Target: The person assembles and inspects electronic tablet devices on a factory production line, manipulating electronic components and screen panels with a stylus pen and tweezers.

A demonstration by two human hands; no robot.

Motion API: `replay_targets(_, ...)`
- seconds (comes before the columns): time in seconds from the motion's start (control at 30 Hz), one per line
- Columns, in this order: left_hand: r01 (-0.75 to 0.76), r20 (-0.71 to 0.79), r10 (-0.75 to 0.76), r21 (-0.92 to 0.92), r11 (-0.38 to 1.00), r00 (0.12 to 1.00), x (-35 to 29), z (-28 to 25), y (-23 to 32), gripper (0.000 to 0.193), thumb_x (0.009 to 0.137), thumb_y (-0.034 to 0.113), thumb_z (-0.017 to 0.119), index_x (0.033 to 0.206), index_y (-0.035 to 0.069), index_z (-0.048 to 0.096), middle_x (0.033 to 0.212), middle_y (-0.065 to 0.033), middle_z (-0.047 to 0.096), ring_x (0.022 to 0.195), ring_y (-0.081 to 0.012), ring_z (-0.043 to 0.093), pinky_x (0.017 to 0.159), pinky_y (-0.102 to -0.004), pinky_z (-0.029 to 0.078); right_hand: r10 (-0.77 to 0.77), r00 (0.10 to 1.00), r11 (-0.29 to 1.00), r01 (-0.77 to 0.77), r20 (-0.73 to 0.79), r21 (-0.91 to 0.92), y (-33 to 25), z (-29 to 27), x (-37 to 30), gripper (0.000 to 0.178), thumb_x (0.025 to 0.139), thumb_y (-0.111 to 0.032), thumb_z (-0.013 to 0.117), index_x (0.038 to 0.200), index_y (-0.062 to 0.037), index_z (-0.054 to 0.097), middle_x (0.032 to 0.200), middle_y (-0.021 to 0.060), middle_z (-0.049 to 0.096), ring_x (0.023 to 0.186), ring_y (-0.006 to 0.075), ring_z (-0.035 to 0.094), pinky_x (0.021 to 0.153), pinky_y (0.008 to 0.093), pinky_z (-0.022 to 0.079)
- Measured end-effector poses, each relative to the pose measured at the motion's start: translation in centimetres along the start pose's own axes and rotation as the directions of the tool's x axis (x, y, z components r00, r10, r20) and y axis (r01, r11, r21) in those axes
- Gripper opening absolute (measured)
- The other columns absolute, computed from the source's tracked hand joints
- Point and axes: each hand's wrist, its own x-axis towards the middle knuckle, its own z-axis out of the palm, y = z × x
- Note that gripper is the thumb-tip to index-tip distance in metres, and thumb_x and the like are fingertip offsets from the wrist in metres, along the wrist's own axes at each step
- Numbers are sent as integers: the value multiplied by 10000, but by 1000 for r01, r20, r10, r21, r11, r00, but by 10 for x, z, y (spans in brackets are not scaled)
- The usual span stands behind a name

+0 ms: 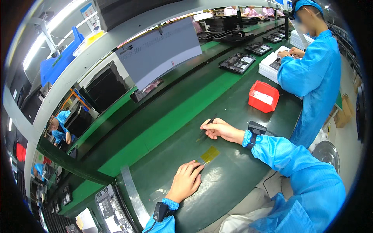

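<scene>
1. Left hand [185, 181] lay palm down on the dark green bench mat [233, 178], fingers [193, 169] extended and held close together, tips pressing the near end of a clear film strip [200, 160].
2. Yellow tape piece [210, 154] sat on that strip just beyond the left fingertips, flat on the mat.
3. Right hand [222, 130] rested on the mat further out, thumb and forefinger pinching black tweezers [206, 127]; remaining fingers curled under.
4. Tweezer tips pointed down toward the mat, near the yellow tape but apart from it.
5. Both wrists wore black wrist straps [255, 129] over blue sleeves.
6. Red bin [264, 96] stood well beyond the right hand, beside a co-worker [314, 77] in a blue coat.
</scene>
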Motion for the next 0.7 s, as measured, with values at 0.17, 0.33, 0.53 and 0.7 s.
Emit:
replay_targets(0.17, 3, 5, -3, 0, 1000, 1000, 1, 1, 1, 364, 877, 103, 664, 1238, 56, 653, 1242, -116, 619, 1242, -332, 569, 1027, -455, 455, -27, 999, 1000, 27, 26, 16, 5, -5, 1, 244, 998, -301, 652, 1072, -69, 660, 810, -2, 631, 653, 70, 590, 555, 214, 440)
replay_targets(0.33, 21, -12, -21, -20, 1000, 1000, 1, 1, 1, 362, 873, 96, 668, 1231, 47, 645, 1231, -113, 621, 1243, -330, 570, 1029, -453, 455, -18, 1000, 1000, 18, 17, -2, 3, -2, -1, 240, 998, -293, 648, 1073, -66, 659, 808, 1, 627, 655, 72, 587, 563, 215, 441)
replay_targets(0.53, 52, -28, -52, 2, 999, 998, 4, -4, 7, 413, 879, 104, 652, 1289, 49, 638, 1378, -101, 602, 1293, -319, 543, 1081, -455, 434, -7, 1000, 1000, 7, 14, -11, 4, -1, 1, 240, 995, -295, 649, 1060, -64, 661, 817, 7, 626, 662, 77, 588, 568, 219, 436)
replay_targets(0.7, -8, 38, 6, 54, 999, 999, -2, 3, -3, 439, 879, 100, 645, 1317, 54, 641, 1430, -82, 591, 1313, -319, 526, 1103, -470, 418, -7, 1000, 1000, 8, 13, -16, 3, 2, 0, 251, 994, -301, 650, 1056, -58, 662, 815, 7, 631, 652, 76, 585, 561, 224, 426)
